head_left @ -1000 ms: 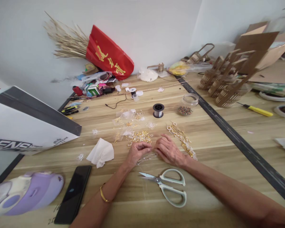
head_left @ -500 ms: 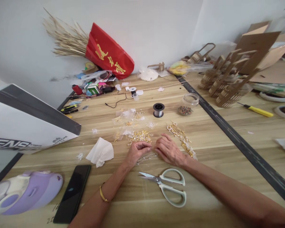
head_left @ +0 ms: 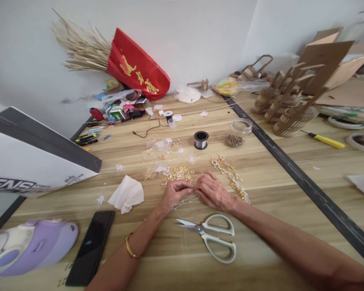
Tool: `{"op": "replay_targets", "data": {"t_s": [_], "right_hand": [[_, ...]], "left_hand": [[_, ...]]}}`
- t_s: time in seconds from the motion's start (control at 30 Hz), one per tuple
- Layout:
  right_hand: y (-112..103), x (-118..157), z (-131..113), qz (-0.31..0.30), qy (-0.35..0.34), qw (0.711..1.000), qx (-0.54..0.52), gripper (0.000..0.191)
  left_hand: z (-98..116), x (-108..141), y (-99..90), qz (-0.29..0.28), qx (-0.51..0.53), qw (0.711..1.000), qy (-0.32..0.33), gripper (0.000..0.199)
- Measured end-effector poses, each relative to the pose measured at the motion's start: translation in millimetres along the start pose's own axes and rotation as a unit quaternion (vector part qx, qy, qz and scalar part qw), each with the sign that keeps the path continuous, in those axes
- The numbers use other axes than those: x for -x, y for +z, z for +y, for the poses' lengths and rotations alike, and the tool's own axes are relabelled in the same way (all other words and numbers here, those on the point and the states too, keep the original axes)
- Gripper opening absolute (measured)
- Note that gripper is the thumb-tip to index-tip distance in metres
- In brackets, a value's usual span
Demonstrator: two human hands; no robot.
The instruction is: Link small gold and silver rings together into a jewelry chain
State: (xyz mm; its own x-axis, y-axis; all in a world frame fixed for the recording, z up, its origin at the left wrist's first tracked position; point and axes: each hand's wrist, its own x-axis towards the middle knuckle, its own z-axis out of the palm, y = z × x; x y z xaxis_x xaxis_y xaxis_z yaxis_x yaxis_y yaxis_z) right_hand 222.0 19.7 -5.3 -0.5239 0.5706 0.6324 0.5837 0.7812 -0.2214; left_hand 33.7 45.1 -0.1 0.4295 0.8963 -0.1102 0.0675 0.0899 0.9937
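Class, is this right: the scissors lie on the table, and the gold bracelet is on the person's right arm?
Not quite. The head view shows the gold bracelet on the left arm, not the right; the scissors do lie on the table.

The desk (head_left: 269, 182) is faced in smooth wood grain, the chain (head_left: 186, 200) made of shiny metal, the scissors (head_left: 200, 229) handled in plastic.

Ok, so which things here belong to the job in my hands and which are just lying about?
Likely in use, nearest your left hand and right hand:
silvery chain
pile of gold-coloured bits
gold and silver strands
scissors

Probably just lying about, farther off:
phone
red bag
yellow-handled tool
dried stalks
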Motion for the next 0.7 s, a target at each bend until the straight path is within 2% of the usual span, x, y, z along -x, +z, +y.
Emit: {"op": "replay_targets", "data": {"t_s": [0.43,0.7], "right_hand": [[2.0,3.0,1.5,0.007,0.005,0.999,-0.052,0.012],[3.0,3.5,1.9,0.008,0.009,0.998,-0.053,0.012]], "left_hand": [[-7.3,-1.3,0.1,0.002,0.011,1.000,0.016,0.029],[-6.7,-0.2,0.9,0.013,0.004,0.999,0.032,0.025]]}}
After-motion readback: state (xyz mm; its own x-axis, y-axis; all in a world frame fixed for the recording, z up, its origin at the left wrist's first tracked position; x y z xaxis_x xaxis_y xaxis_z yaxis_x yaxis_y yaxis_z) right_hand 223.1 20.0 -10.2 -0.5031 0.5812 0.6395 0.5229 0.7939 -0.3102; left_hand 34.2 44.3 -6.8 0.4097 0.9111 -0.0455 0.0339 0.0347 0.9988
